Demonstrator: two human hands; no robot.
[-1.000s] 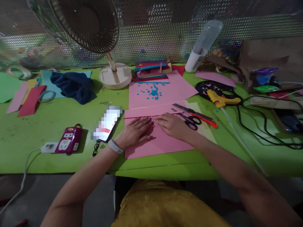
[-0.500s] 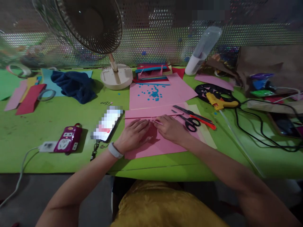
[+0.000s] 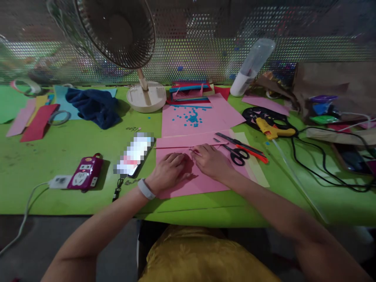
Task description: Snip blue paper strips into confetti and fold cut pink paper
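Note:
A sheet of pink paper lies in front of me, with a narrow band along its far side. My left hand rests on the sheet, fingers loosely bent and thumb apart, holding nothing that I can see. My right hand presses its bunched fingertips onto the paper at the lower edge of the band. What lies under those fingertips is hidden. Beside my right hand are scissors with black handles and a cutter knife with an orange body.
Blue paper bits are scattered on another pink sheet. A phone and a purple power socket lie left. Behind stand a fan and a bottle. A yellow glue gun with black cable lies right.
My left hand has drawn back slightly from the band, its fingers more bent. My right hand stays at nearly the same spot. The view has shifted slightly.

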